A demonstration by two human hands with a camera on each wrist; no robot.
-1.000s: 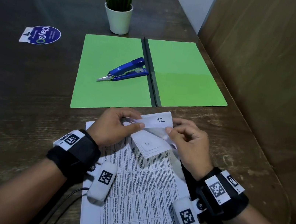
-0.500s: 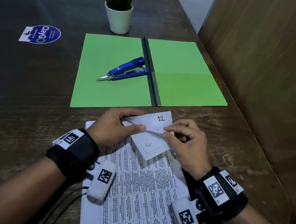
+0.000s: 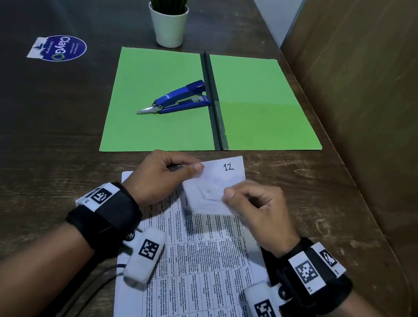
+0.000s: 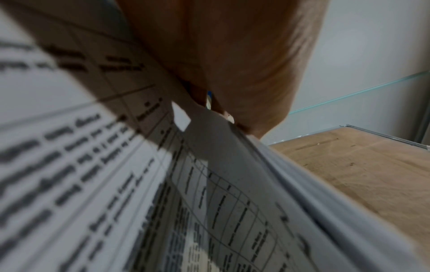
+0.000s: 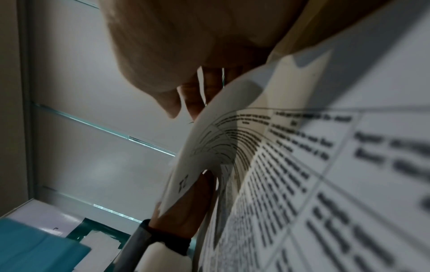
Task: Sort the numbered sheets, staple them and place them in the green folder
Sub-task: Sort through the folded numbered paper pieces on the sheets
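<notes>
White printed sheets (image 3: 200, 275) lie in a stack on the near edge of the dark wooden desk (image 3: 24, 156), their far ends curled up and back so that a blank side marked "12" faces upward. The left hand (image 3: 164, 176) pinches the turned-up paper at its left edge, thumb on top, fingers (image 3: 174, 159) curled underneath. The right hand (image 3: 257, 210) pinches the same folded part from the right, thumb pressed on the paper and fingers bent behind it. Just beyond the sheets the green folder (image 3: 265, 104) lies open flat on the desk. A blue stapler (image 3: 182, 98) rests on its left leaf beside the dark spine. Farther back stands a small potted plant (image 3: 169, 6), and a round sticker (image 3: 58, 48) sits well to the left.
</notes>
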